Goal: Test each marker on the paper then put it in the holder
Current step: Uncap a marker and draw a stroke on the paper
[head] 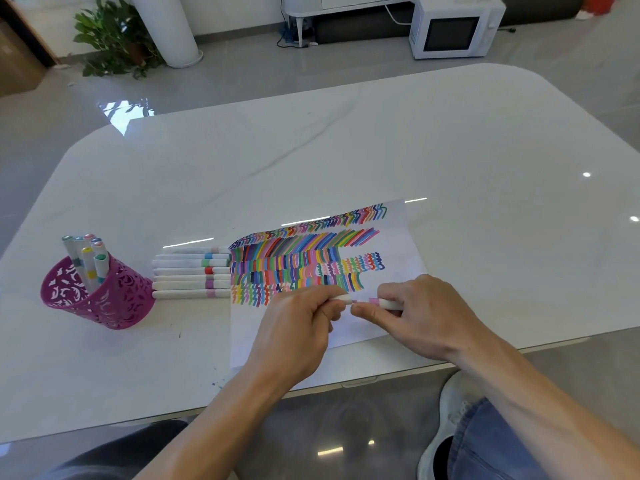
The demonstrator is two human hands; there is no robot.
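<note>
- Head view, progress: the pink holder (100,301) stands at the left of the frame with about six markers in it (88,261), caps up, so those appear finished.
- Just right of the holder, a row of about seven capped markers (192,271) lies on the white table (346,150). These look like the ones left to test.
- The paper (398,244), at centre frame, is crowded with rows of coloured strokes, with bare space along its lower edge under the hands.
- One pink-banded marker (386,303) is in work, held level just above the paper's lower part.
- The right hand (426,313) has its fingers and thumb curled round the marker's barrel.
- The left hand (294,334) pinches the white cap (341,298) between thumb and curled fingers. The cap sits just apart from the barrel, with a pink tip showing in the gap.
- Whether the cap is coming off or going on, I cannot tell. Either way, this marker is not yet in the holder.
</note>
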